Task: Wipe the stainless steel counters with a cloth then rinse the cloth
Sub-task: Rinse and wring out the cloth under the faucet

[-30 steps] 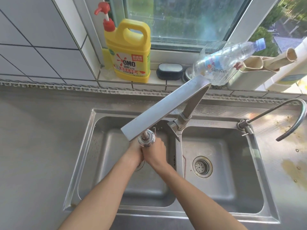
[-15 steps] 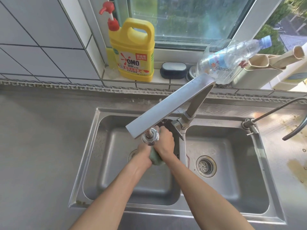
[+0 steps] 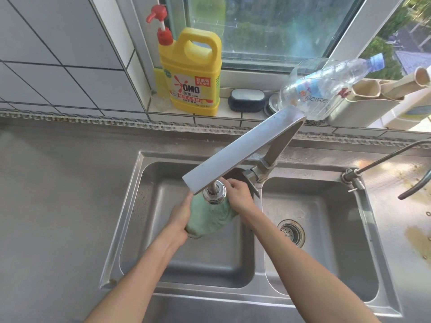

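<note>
Fingers of the left hand (image 3: 180, 216) and right hand (image 3: 239, 197) curl round the green cloth (image 3: 210, 219), gripping its opposite sides. The cloth hangs stretched between them directly beneath the faucet (image 3: 242, 151) head, over the left basin of the sink (image 3: 130, 229).

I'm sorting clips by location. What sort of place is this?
Most likely a home kitchen: a stainless steel double sink with a faucet, and a yellow OMO detergent jug on the tiled windowsill.
</note>
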### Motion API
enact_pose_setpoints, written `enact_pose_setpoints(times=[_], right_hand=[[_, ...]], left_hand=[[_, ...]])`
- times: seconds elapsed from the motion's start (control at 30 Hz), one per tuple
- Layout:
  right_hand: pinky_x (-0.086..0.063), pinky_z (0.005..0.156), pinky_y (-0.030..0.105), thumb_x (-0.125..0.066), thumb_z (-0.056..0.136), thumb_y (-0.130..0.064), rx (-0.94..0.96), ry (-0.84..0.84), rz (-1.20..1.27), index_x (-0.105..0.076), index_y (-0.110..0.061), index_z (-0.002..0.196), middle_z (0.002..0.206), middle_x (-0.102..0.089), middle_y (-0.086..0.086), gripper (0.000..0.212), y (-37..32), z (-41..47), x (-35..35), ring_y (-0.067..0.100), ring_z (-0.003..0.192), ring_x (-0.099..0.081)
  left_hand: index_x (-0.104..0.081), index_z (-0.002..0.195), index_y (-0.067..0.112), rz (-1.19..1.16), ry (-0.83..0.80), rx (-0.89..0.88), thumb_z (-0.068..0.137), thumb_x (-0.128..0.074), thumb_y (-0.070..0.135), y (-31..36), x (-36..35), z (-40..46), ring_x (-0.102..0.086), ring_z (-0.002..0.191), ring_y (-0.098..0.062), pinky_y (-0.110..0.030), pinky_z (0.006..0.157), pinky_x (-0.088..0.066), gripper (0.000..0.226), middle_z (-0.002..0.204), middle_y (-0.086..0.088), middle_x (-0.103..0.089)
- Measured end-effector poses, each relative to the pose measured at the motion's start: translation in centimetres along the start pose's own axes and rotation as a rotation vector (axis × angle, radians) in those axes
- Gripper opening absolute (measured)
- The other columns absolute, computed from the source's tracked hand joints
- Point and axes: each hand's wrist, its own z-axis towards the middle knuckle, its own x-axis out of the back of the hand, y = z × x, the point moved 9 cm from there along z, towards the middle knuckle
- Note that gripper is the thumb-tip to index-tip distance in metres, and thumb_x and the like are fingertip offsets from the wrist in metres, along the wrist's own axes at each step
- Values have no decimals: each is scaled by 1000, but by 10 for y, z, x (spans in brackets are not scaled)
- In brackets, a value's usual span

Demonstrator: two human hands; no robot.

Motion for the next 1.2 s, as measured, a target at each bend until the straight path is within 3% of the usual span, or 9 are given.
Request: enact_pose_setpoints(times=[0.17,0.33,0.4,0.43,0.57,0.8,0.9,1.0,1.2], right_hand=[[-61,76,39,-76,82,-52,-163,-332,89,-80,-13,92,96,-79,12,40,15,-11,-11,26,87,-76],[-56,96,55,-72,90,-30,-189,-440,82,-78,-2,104,111,-76,22,32,10,-12,-23,34,100,-73],[-55,96,55,-68,95,-26,-222,-461,57,-74,3,105,114,-74,24,31,12,-14,-33,31,95,-71],[-56,94,53,-68,95,-25,-224,-490,47,-74,0,106,114,-75,22,28,11,-17,-41,29,95,-71],[-56,81,39,-68,95,-18,-141,-656,-67,-73,-13,98,95,-74,8,8,-5,-25,-65,22,88,-69],[-58,87,48,-76,81,-34,-30,-303,-145,-71,-8,113,115,-75,16,42,-21,8,-17,19,96,-68],[-60,73,33,-74,64,-70,-91,-185,81,-68,-19,113,111,-74,3,71,-2,-4,-4,12,88,-70],[-54,88,38,-53,61,-95,-294,-201,121,-71,-33,118,113,-74,-4,87,52,-26,-11,13,100,-70],[-43,107,49,-28,73,-101,-491,-409,393,-74,-36,121,126,-74,6,93,115,-62,-46,23,117,-69]], left_hand=[[-80,108,18,199,52,-123,99,-55,62,-6,36,1,-80,90,-12,-28,74,-59,51,101,0,-83],[-72,92,-2,534,140,-186,103,-59,46,-7,48,2,-66,90,-25,-46,88,-54,51,94,-22,-75],[-64,107,11,681,114,-200,98,-69,27,-3,43,-2,-61,105,-18,-31,83,-48,20,107,-5,-67],[-58,125,13,684,28,-247,90,-75,12,2,32,-4,-58,117,-15,-20,85,-46,39,123,2,-61],[-62,132,16,517,-384,-449,72,-87,-8,21,-18,-13,-70,114,-13,-16,89,-54,70,126,-5,-74],[-76,103,14,387,-254,-354,95,-75,20,36,-28,-7,-71,94,-13,-23,82,-52,11,97,4,-79],[-76,113,7,76,-210,-307,98,-66,21,41,-27,-9,-71,102,-23,-35,89,-56,22,110,-13,-78],[-63,136,-2,-193,-230,-158,105,-52,18,27,-28,-12,-71,106,-26,-32,84,-61,38,124,-18,-73],[-51,148,-2,-481,-258,-24,108,-41,18,11,-39,-25,-66,115,-31,-47,112,-46,45,138,-24,-62]])
